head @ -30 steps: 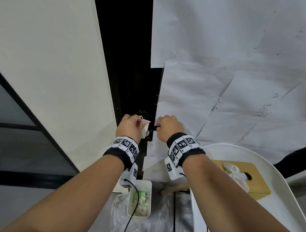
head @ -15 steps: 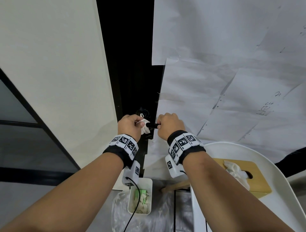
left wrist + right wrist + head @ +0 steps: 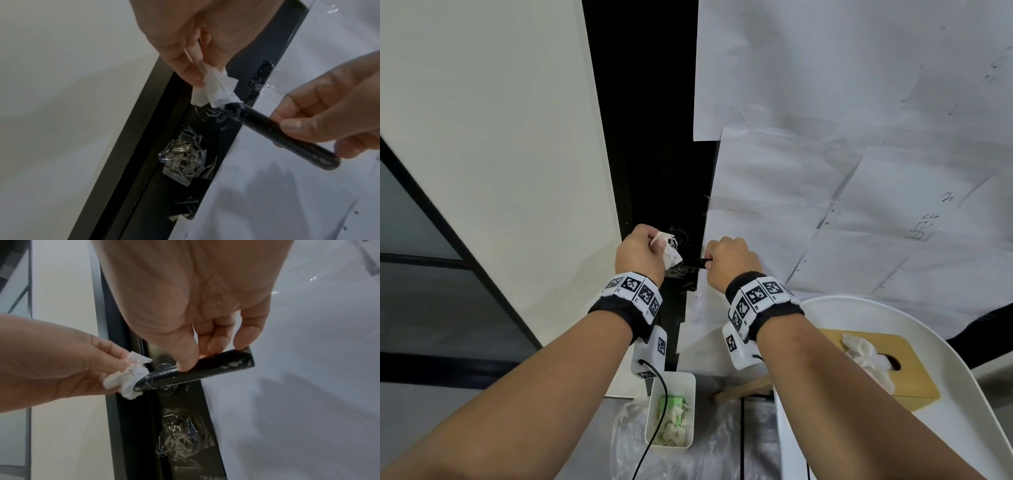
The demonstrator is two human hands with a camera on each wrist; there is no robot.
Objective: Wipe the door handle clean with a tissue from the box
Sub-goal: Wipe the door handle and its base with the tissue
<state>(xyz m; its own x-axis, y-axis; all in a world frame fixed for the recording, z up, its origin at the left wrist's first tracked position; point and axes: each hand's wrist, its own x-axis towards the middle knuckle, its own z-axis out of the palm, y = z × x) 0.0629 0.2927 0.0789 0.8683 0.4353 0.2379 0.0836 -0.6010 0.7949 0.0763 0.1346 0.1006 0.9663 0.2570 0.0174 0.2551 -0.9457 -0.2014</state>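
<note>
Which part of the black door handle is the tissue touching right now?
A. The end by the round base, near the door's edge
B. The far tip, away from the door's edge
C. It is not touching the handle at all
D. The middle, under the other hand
A: the left hand pinches the crumpled tissue against the door handle at its round-base end, while the right hand holds the bar farther out.
</note>
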